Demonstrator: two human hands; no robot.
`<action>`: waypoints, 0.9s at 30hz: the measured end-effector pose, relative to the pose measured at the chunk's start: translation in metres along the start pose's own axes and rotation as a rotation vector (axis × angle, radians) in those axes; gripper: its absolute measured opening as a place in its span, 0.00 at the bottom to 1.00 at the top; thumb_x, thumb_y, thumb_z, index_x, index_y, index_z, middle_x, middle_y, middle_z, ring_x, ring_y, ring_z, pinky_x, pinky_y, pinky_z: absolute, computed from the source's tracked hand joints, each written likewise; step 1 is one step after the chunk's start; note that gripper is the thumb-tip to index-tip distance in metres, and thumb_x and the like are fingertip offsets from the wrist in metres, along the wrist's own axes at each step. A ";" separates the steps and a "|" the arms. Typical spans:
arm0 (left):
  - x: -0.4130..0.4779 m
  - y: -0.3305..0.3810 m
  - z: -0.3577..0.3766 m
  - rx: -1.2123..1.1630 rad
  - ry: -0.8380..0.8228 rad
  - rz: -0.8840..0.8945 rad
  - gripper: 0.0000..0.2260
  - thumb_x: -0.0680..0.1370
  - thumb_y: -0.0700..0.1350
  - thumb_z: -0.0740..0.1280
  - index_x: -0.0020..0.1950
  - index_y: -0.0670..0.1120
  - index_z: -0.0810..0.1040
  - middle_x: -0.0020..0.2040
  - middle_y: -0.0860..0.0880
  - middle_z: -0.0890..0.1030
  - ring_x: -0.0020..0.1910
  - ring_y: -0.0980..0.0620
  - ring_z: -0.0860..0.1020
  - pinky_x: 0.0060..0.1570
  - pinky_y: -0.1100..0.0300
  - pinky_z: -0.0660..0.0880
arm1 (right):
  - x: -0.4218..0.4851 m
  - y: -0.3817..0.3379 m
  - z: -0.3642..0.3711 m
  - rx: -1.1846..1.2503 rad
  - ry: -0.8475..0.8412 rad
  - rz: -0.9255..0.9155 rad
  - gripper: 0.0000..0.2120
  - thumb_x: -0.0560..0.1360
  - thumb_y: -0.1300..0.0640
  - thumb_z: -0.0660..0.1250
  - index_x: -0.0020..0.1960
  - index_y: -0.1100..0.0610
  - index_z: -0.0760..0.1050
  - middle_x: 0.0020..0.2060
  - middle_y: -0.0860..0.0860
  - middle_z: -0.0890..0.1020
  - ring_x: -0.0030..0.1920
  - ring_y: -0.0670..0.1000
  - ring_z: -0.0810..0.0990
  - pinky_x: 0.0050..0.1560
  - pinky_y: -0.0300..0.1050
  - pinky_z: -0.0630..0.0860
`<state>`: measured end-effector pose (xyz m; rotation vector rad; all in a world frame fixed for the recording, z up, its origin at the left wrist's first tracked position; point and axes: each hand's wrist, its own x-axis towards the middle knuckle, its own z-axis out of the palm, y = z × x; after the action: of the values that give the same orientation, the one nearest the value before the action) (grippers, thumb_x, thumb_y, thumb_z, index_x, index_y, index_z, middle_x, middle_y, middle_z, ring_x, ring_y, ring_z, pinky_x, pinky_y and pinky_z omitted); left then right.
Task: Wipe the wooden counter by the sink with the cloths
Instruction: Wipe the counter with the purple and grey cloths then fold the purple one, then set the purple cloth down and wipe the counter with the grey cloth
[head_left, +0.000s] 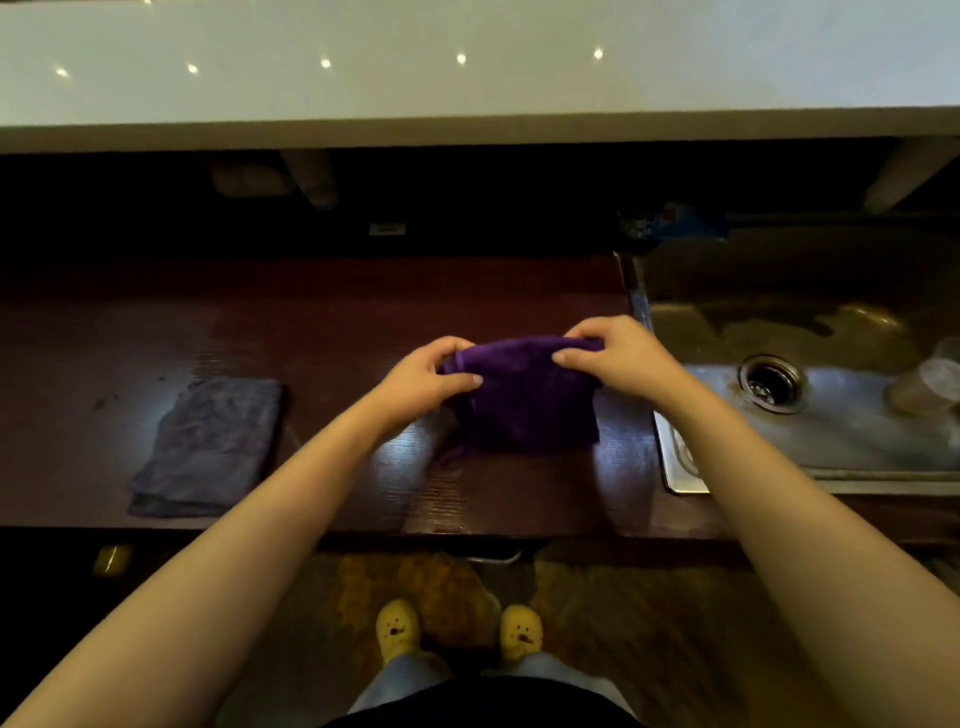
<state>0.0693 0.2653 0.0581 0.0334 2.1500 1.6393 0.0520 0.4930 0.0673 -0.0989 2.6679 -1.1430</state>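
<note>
Folding step — purple cloth pinched along its top edge by left hand and right hand fingers, just above wooden surface. Next: lower flat, press, wipe — grey cloth well left of fingers.

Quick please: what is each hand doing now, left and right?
Left hand: closed on the purple cloth.
Right hand: closed on the same cloth.

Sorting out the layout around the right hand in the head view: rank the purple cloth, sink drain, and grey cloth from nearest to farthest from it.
1. Purple cloth: held in the right hand itself, mid-counter.
2. Sink drain: to its right, in the sink.
3. Grey cloth: far left on the counter, beyond the left hand.
</note>
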 end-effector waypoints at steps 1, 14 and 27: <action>-0.002 0.006 -0.008 -0.001 0.012 0.020 0.14 0.72 0.34 0.67 0.57 0.41 0.74 0.47 0.44 0.79 0.45 0.50 0.77 0.48 0.58 0.76 | 0.004 -0.010 -0.005 0.055 -0.014 -0.026 0.07 0.71 0.56 0.72 0.47 0.57 0.81 0.37 0.50 0.80 0.38 0.46 0.76 0.40 0.39 0.71; -0.024 0.024 -0.172 0.115 0.400 0.103 0.12 0.71 0.32 0.68 0.53 0.42 0.77 0.27 0.60 0.80 0.28 0.64 0.74 0.33 0.71 0.71 | 0.092 -0.140 0.053 0.113 -0.025 -0.280 0.10 0.71 0.58 0.71 0.51 0.56 0.82 0.40 0.50 0.81 0.42 0.46 0.78 0.45 0.40 0.73; -0.002 -0.039 -0.325 0.045 0.500 -0.016 0.12 0.72 0.34 0.68 0.46 0.51 0.78 0.33 0.55 0.82 0.34 0.59 0.79 0.37 0.65 0.75 | 0.181 -0.210 0.214 0.384 -0.008 -0.061 0.05 0.72 0.60 0.68 0.47 0.59 0.80 0.40 0.53 0.81 0.46 0.55 0.80 0.51 0.51 0.76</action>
<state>-0.0333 -0.0434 0.0897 -0.4211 2.5355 1.7260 -0.0784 0.1685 0.0418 -0.1168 2.4011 -1.6440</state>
